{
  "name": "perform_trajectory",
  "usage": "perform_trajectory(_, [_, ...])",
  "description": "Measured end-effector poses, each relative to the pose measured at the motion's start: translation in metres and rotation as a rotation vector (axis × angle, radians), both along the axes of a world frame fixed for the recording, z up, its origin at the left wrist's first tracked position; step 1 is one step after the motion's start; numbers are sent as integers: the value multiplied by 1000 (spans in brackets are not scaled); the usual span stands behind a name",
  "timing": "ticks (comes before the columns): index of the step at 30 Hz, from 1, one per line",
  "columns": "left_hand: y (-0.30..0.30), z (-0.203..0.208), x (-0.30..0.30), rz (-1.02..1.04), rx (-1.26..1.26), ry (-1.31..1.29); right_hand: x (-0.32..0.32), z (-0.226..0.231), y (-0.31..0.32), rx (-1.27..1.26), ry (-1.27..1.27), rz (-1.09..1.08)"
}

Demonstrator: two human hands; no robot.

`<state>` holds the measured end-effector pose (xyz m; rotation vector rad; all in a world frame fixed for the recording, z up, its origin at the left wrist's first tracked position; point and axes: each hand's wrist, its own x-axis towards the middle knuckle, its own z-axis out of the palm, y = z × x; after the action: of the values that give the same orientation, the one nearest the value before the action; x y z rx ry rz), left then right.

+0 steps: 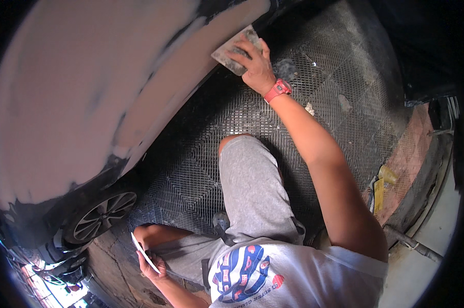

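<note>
- Nearest the camera, a white shirt [293, 272] with a round print fills the lower edge, above grey shorts [252, 190] on a bent knee.
- Right hand [255, 64] is stretched up to a car panel [88, 92], fingers spread flat and pressing a grey spreader [235, 51] against it.
- Spreader lies under the fingertips, its upper corners showing past them, right at the lower edge of the panel's pinkish filler coat.
- Red watch [278, 90] sits on that wrist.
- Left hand [152, 264] is low by the hip, fingers closed around the lower end of a thin white card [142, 251]; the card sticks up and to the left out of the grip, tilted.
- Filler covers most of the panel; dark paint shows along its lower rim.
- Below the panel, at the left, a wheel [103, 215] with silver spokes.
- Black grid flooring [324, 61] lies under the person, with grey smears on it.
- Yellow scraps [383, 185] lie at the right, where the grid turns reddish.
- Metal pipe [412, 244] runs along the floor's right edge.
</note>
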<state>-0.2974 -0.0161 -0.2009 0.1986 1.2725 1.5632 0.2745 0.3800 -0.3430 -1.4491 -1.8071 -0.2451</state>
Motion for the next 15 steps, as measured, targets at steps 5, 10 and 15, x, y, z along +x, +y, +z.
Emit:
perform_trajectory(5, [-1,-1,-6,-15,16,-46,-1,65,18,185,113,66])
perform_trajectory(10, [1,-1,-5,-40,24,-55,-28,74,22,171,141,67])
perform_trajectory(15, [-1,2,-2,-49,28,-71,-51,46,8,101,152,94])
